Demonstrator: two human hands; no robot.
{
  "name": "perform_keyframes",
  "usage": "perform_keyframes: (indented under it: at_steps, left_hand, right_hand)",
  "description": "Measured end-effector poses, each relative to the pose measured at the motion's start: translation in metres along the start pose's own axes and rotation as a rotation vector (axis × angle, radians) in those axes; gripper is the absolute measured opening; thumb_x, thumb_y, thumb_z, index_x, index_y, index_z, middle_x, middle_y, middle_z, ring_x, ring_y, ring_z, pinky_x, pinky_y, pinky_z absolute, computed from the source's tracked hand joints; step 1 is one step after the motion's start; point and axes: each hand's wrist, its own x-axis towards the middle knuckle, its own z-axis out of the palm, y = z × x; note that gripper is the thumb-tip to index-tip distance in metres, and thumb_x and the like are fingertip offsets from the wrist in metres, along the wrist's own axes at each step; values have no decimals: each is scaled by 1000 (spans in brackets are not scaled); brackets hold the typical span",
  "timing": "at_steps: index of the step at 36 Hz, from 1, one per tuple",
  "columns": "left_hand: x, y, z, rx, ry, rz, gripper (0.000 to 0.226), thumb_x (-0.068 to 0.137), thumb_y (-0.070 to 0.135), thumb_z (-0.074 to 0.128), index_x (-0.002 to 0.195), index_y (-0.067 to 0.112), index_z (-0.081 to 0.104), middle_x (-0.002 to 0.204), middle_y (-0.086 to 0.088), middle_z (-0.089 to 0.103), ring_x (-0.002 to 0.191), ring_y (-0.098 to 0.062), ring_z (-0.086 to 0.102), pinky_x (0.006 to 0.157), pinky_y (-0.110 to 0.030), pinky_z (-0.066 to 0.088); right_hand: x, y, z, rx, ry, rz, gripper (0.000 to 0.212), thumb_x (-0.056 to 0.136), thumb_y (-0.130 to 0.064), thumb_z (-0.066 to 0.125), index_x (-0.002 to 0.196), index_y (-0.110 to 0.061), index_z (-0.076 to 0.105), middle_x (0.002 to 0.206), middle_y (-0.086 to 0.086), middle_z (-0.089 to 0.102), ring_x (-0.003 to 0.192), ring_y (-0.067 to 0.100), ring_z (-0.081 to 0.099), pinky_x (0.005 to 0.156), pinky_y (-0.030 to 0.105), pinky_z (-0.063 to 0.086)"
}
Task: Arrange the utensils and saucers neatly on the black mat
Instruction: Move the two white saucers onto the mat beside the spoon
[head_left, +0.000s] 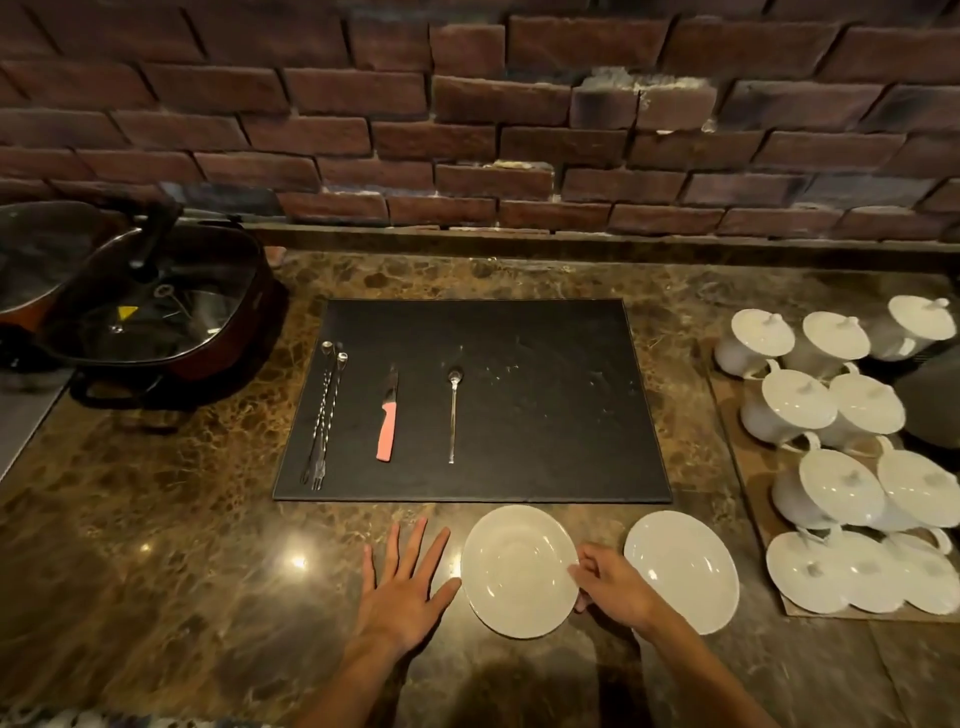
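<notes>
A black mat (545, 395) lies on the marble counter. On its left part lie two long twisted bar forks (324, 415), a knife with a pink handle (387, 415) and a slim spoon (453, 410), all pointing away from me. Two white saucers sit on the counter in front of the mat: one (517, 569) near the middle, another (685, 566) to its right. My right hand (613, 587) grips the right rim of the middle saucer. My left hand (402, 587) rests flat on the counter just left of that saucer, fingers spread.
A lidded dark pan (150, 312) stands at the back left. Several white lidded cups (852, 441) crowd a board at the right. A brick wall (467, 114) runs behind the counter.
</notes>
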Motion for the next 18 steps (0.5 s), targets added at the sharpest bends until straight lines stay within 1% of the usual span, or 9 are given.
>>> perform_keyframes:
  at_steps: [4, 7, 8, 9, 10, 11, 12, 14, 18]
  left_hand:
    - [5, 5, -4, 12, -6, -23, 75, 77, 85, -9, 137, 51, -39, 150, 10, -48, 124, -15, -61, 95, -48, -48]
    - [8, 11, -9, -18, -7, -40, 76, 81, 84, -5, 142, 50, -33, 156, 5, -41, 124, -15, -60, 99, -53, -44]
    - [6, 14, -12, -11, 42, -40, 76, 85, 83, 3, 149, 48, -20, 163, 2, -28, 131, -16, -54, 106, -56, -37]
    - [4, 16, -15, 9, 128, -39, 75, 90, 80, 13, 156, 44, 3, 168, -2, -6, 141, -19, -41, 113, -56, -24]
    - [2, 18, -17, 18, 181, -38, 74, 92, 76, 24, 155, 38, 26, 168, -4, 16, 149, -23, -26, 116, -55, -9]
    - [2, 19, -17, 44, 249, -29, 74, 90, 74, 31, 151, 33, 40, 167, -3, 24, 153, -27, -14, 116, -54, 0]
    - [2, 20, -18, 70, 291, -20, 73, 89, 73, 34, 148, 32, 43, 169, -2, 17, 154, -29, -8, 115, -54, 4]
    - [4, 18, -13, 108, 323, 0, 71, 89, 74, 35, 147, 35, 39, 170, 0, -3, 152, -31, 3, 115, -54, 4]
    - [11, 14, -4, 110, 261, -11, 72, 90, 79, 30, 148, 37, 41, 165, 0, 10, 148, -31, 13, 114, -57, 6]
  right_hand:
    - [3, 0, -12, 109, 15, 14, 17, 100, -27, 52, 116, -27, 59, 86, 1, 73, 74, 14, 71, 72, 17, 56]
    - [10, -7, -27, 225, 56, 45, 14, 100, -27, 54, 112, -28, 61, 86, 5, 74, 78, 18, 71, 76, 19, 55]
    - [15, -11, -33, 266, 81, 44, 13, 99, -26, 54, 110, -24, 62, 87, 8, 73, 78, 18, 69, 76, 21, 56]
    - [21, -16, -40, 298, 107, 32, 14, 99, -24, 54, 108, -17, 62, 89, 11, 71, 76, 18, 68, 75, 23, 57]
    - [28, -21, -47, 319, 135, 19, 15, 100, -20, 54, 107, -9, 60, 90, 14, 69, 75, 18, 66, 73, 25, 57]
    - [36, -28, -54, 335, 161, 9, 17, 100, -17, 53, 107, -3, 58, 89, 18, 65, 74, 19, 64, 71, 27, 58]
    - [44, -35, -61, 346, 183, 7, 16, 100, -15, 52, 107, -1, 56, 89, 20, 63, 74, 21, 64, 69, 29, 58]
    - [62, -52, -73, 377, 213, 15, 14, 100, -12, 51, 109, -2, 54, 90, 23, 65, 76, 23, 66, 68, 32, 59]
    - [95, -83, -94, 593, 261, 36, 15, 97, 4, 48, 112, 5, 49, 93, 24, 64, 77, 30, 67, 59, 27, 62]
